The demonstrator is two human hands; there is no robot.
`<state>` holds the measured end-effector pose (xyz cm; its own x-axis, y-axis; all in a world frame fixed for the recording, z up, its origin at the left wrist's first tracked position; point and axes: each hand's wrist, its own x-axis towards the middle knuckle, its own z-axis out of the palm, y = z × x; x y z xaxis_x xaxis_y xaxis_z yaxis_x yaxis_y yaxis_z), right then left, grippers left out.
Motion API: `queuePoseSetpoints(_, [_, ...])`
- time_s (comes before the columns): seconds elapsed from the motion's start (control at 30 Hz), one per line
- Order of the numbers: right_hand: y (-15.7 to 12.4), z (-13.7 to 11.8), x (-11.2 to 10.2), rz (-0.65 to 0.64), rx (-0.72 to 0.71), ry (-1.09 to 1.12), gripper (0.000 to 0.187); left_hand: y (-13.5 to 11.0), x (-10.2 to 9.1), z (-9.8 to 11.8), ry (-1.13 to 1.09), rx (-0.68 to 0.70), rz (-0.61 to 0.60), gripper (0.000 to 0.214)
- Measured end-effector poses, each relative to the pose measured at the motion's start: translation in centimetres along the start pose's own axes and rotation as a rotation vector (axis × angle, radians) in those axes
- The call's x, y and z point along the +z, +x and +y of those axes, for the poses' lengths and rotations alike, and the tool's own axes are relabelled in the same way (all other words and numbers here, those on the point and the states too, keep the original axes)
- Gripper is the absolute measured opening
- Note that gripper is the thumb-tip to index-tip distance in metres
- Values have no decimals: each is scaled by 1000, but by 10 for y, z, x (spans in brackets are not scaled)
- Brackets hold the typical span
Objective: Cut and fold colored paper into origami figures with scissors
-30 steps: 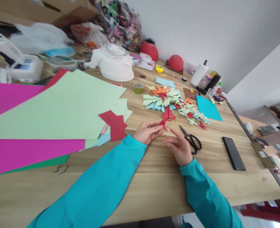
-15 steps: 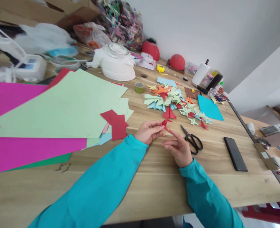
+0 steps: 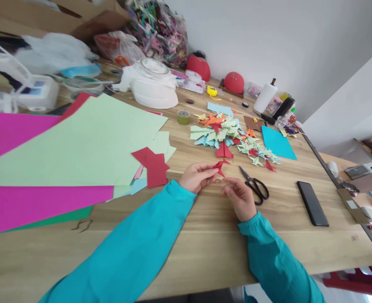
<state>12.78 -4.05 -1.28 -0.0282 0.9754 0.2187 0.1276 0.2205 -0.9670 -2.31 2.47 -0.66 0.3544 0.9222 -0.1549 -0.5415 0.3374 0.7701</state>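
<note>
My left hand (image 3: pixel 198 176) pinches a small red folded-paper piece (image 3: pixel 220 169) with pointed tips between thumb and fingers, a little above the wooden table. Just right of it is my right hand (image 3: pixel 240 198), its fingers loosely bent and apart, the index fingertip close to the paper's lower point. Whether that fingertip touches the paper I cannot tell. Black-handled scissors (image 3: pixel 256 185) lie beside my right hand. Beyond both hands spreads a pile of folded paper shapes (image 3: pixel 224 131) in green, blue, orange and red. Red paper pieces (image 3: pixel 157 169) rest left of my left hand.
Large green sheets (image 3: pixel 88 143) and magenta sheets (image 3: pixel 47 206) cover the table's left side. A phone (image 3: pixel 312 203) lies at the right, with a blue sheet (image 3: pixel 278 143) behind it. Tape rolls, bags and a white bottle (image 3: pixel 265 97) stand along the back.
My right hand's index finger has bent and drawn slightly down from the red paper. My left hand keeps its pinch, and the view has shifted slightly.
</note>
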Motion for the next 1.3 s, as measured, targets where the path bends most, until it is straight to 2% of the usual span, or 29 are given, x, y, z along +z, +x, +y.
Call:
queuePoseSetpoints(0.13, [1, 1, -1, 102, -11, -73, 31, -2, 2, -5, 141, -30, -57, 30])
queuePoseSetpoints(0.27, [0, 0, -4, 155, -77, -162, 18, -4, 5, -9, 247, -27, -155, 29])
queuePoseSetpoints(0.33, [0, -2, -5, 156, -109, -214, 15, -5, 6, -10, 224, 0, -149, 34])
queuePoseSetpoints(0.43, [0, -4, -7, 115, -133, -247, 14, -6, 5, -11, 170, 63, -136, 52])
queuePoseSetpoints(0.57, [0, -6, -9, 58, -151, -298, 13, -6, 3, -13, 224, 56, -200, 49])
queuePoseSetpoints(0.73, [-1, -10, -10, 49, -249, -488, 17, -8, 6, -13, 287, 130, -136, 59])
queuePoseSetpoints(0.8, [-2, -10, -10, 72, -272, -512, 17, -9, 8, -13, 298, 138, -150, 59])
queuePoseSetpoints(0.93, [-1, -7, -9, 156, -168, -417, 13, -11, 9, -14, 332, 164, -172, 53])
queuePoseSetpoints(1.07, [0, 0, -9, 155, -10, -225, 15, -11, 10, -14, 323, 172, -218, 41])
queuePoseSetpoints(1.2, [0, 1, -9, 133, 13, -123, 18, -11, 9, -16, 343, 87, -266, 29])
queuePoseSetpoints(1.3, [-1, -1, -9, 92, 13, -95, 20, -10, 6, -18, 390, 38, -290, 28])
